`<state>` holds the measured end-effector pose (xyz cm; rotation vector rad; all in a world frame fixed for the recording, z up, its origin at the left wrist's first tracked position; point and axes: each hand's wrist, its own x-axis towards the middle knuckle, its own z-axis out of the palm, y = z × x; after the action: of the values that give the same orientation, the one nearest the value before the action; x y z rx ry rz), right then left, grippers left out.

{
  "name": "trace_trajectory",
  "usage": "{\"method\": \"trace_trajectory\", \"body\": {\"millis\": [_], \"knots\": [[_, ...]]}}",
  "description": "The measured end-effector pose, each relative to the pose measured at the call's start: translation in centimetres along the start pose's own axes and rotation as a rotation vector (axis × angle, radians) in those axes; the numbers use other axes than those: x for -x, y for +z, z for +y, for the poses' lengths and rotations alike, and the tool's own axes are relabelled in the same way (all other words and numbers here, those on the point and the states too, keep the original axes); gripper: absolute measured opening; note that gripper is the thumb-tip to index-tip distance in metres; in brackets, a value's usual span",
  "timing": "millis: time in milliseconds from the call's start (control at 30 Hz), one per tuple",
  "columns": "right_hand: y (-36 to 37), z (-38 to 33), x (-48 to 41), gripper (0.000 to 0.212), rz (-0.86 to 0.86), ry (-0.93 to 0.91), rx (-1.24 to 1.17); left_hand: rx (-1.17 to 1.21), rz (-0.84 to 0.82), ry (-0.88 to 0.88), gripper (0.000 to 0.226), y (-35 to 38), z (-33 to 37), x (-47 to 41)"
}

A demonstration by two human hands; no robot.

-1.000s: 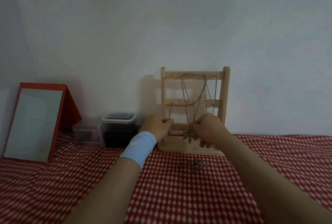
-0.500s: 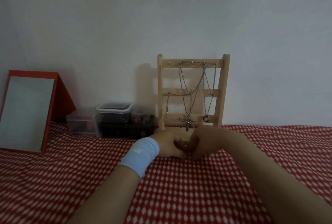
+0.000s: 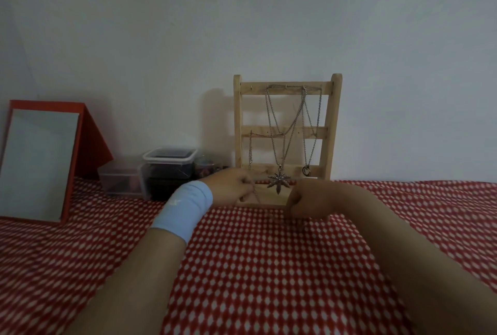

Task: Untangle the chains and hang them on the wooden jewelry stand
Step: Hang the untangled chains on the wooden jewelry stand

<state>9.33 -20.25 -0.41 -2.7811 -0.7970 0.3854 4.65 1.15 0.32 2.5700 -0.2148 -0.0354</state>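
A loose chain [image 3: 255, 195] dangles from the left hand's [image 3: 231, 186] pinching grip just before the wooden jewelry stand [image 3: 237, 125], while the right hand [image 3: 309, 200], curled so I cannot tell its grip, has drawn apart from the left, no longer touching it.

**Stand upright, three chains hung, one in hand**

The pale wooden stand [image 3: 331, 130] is upright on the red-checked cloth [image 3: 269, 254], with three rungs across. Two silver chains hang from the top rung: the leaf chain [image 3: 279, 183] (its pendant lies over the bottom rung) and the ring chain [image 3: 306, 171] to its right. A third chain [image 3: 266, 134] drapes along the middle rung and drops beside the left post. A loose chain [image 3: 256, 195] dangles, pinched in the fingers of the left hand [image 3: 231, 186].
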Motion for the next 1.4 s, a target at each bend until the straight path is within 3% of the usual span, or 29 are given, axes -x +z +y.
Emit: {"method": "trace_trajectory", "body": {"millis": [167, 267, 400, 467, 600, 733, 833, 967, 1133, 1200, 1300, 1400], "knots": [[-0.6, 0.1, 0.1, 0.024, 0.111, 0.028, -0.052, -0.205, -0.108, -0.118, 0.025, -2.8, -1.0, 1.3], [-0.9, -0.7, 0.7, 0.023, 0.140, 0.034, -0.103, -0.038, -0.068, -0.148, 0.031, -3.1, -1.1, 1.4], [-0.3, -1.7, 0.6, 0.032, 0.133, -0.107, -0.187, 0.237, 0.008, -0.048, 0.024, -2.8, 0.4, 1.4], [0.1, -2.6, 0.5, 0.043, 0.132, -0.192, -0.378, 0.294, 0.057, 0.012, 0.022, -2.5, 1.3, 1.3], [0.5, -3.8, 0.6, 0.020, 0.156, -0.340, -0.776, 0.366, 0.132, 0.064, 0.020, -2.3, 2.1, 1.4], [0.4, -3.2, 0.4, 0.024, 0.070, -0.350, -1.015, 0.328, 0.162, 0.073, 0.021, -3.1, 1.7, 2.1], [0.1, -3.2, 0.7, 0.029, 0.088, -0.256, -0.803, 0.040, 0.121, 0.094, 0.025, -3.8, 0.9, 2.5], [-0.6, -3.5, 0.9, 0.035, 0.079, -0.121, -0.431, -0.133, 0.054, 0.039, 0.029, -4.4, 0.0, 3.0], [-2.1, -4.2, 1.3, 0.026, 0.078, -0.107, -0.304, -0.355, -0.085, -0.117, 0.032, -4.7, 0.0, 3.0], [-2.7, -5.4, 1.4, 0.026, 0.110, -0.131, -0.264, -0.209, -0.040, -0.017, 0.038, -4.1, 1.0, 2.5], [-4.1, -7.0, 1.5, 0.026, 0.185, -0.174, -0.227, 0.328, 0.005, 0.080, 0.036, -2.9, 2.4, 1.6], [-6.1, -7.5, 1.9, 0.023, 0.244, -0.165, -0.216, 0.764, -0.060, 0.093, 0.027, -3.0, 3.1, 1.2]]}}
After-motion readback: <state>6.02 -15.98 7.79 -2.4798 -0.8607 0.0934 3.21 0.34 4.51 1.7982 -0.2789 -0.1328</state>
